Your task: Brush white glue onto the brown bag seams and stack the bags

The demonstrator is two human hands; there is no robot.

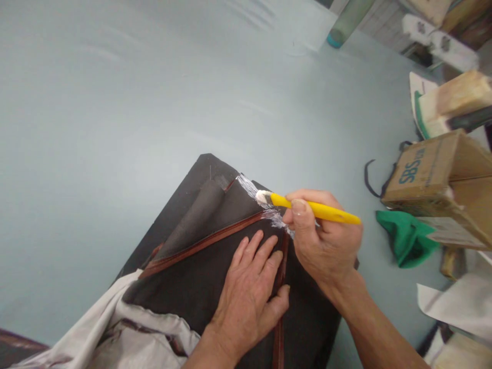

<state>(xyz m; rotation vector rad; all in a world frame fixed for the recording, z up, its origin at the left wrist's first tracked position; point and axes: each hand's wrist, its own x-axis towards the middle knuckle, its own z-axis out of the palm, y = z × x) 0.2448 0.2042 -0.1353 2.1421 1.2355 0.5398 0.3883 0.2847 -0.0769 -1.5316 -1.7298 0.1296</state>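
R. hand (326,246) gripped yellow brush (307,207), bristles on white glue (249,185) at corner of dark fabric (200,287); L. hand (249,287) lay flat, open, pressing fabric beside brown seam (207,241); cardboard box (434,179) nearby.

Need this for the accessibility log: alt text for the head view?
The right hand holds a yellow-handled brush, spreading white glue along a dark fabric piece on a pale table. The left hand lies flat, pressing the fabric. A cardboard box sits right.

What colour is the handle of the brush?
Yellow; the brush in the right hand shows it in the head view.
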